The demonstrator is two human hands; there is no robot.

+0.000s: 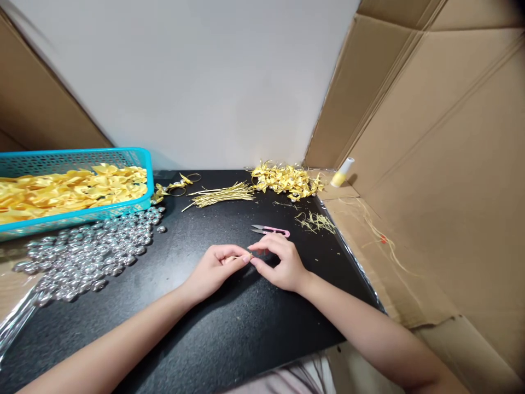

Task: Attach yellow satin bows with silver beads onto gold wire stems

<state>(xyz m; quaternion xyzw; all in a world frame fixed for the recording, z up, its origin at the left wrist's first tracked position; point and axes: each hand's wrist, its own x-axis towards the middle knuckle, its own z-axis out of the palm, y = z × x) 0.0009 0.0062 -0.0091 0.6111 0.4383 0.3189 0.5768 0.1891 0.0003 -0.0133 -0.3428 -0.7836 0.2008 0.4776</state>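
Observation:
My left hand (219,271) and my right hand (281,262) meet over the middle of the black table. The left thumb and forefinger are pinched together on a small gold-coloured piece, mostly hidden by the fingers. Against the left fingertips, the right thumb and forefinger close around the same spot; what they grip is too small to make out. Just beyond the right hand lie pink-handled thread snips (270,230), blades pointing left. Farther back is a bundle of gold wire ties (225,195), with a heap of yellow ribbon bows (287,180) to its right.
A turquoise basket (150,178) of yellow ribbon pieces (74,189) stands at the left. Silver beads (94,254) spread before it. Wire scraps (315,222) lie near the table's right edge. A white-and-yellow bottle (342,172) stands on cardboard (435,137), which also walls the right side.

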